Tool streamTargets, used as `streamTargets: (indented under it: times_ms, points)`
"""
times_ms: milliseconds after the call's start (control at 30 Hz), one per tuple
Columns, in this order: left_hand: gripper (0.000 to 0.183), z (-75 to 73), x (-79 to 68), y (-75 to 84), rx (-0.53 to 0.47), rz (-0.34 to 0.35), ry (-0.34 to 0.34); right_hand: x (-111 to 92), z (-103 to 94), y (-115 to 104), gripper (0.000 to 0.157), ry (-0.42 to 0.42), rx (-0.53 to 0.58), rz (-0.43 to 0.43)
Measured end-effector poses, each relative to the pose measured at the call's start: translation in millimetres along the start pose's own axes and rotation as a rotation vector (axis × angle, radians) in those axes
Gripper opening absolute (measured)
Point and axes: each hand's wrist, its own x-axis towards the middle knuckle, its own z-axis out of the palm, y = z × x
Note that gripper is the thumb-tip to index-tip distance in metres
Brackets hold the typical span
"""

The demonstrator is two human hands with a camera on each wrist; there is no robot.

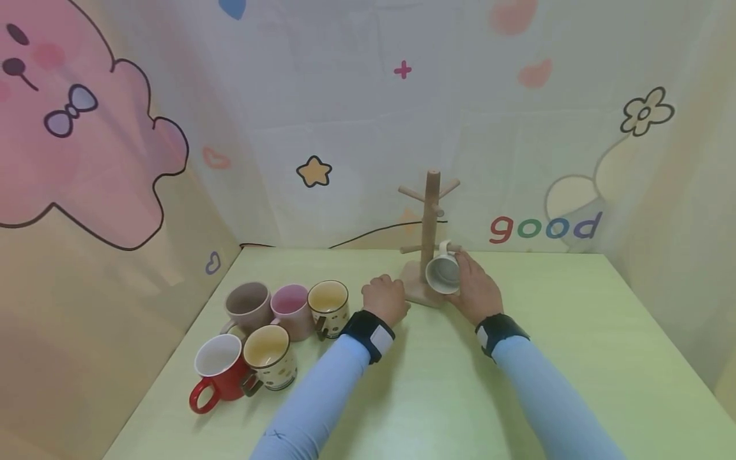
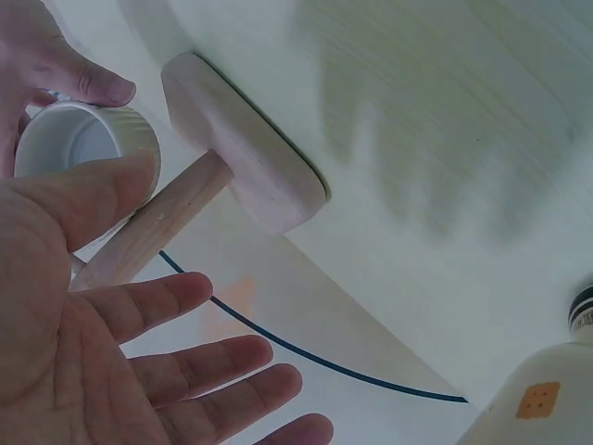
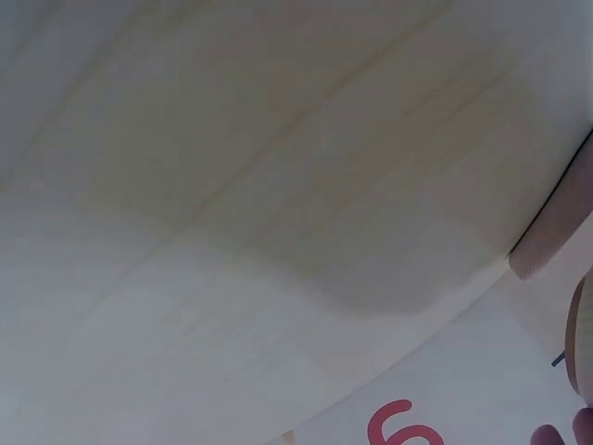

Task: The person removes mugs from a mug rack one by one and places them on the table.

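My right hand (image 1: 478,291) holds a white mug (image 1: 441,275) by its side, mouth facing the head camera and handle uppermost. That handle is at a lower peg of the wooden mug tree (image 1: 431,223); whether the peg passes through it I cannot tell. Thumb and fingers lie on the mug (image 2: 88,139) in the left wrist view. Beside the tree's base, my left hand (image 1: 386,299) holds nothing, its fingers (image 2: 208,357) spread and loosely extended. Only a few right fingertips (image 3: 582,425) and part of the mug show in the right wrist view.
Left on the pale table (image 1: 437,396) stand a red mug (image 1: 229,377), two cream patterned mugs (image 1: 276,370), a pink mug (image 1: 294,319) and a greyish-brown mug (image 1: 253,310), close together. A printed cloth (image 1: 356,128) rises behind the table.
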Motion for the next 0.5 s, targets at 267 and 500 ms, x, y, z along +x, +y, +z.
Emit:
streamTargets:
  times_ms: [267, 500]
  points:
    - [0.042, 1.4, -2.4, 0.1, -0.016, -0.003, 0.013, -1.3, -3.0, -1.1, 0.103, -0.016, -0.020, -0.025]
    - [0.043, 1.6, -2.2, -1.6, -0.009, -0.003, 0.001, -2.1, -3.6, -2.8, 0.104, -0.001, -0.033, -0.039]
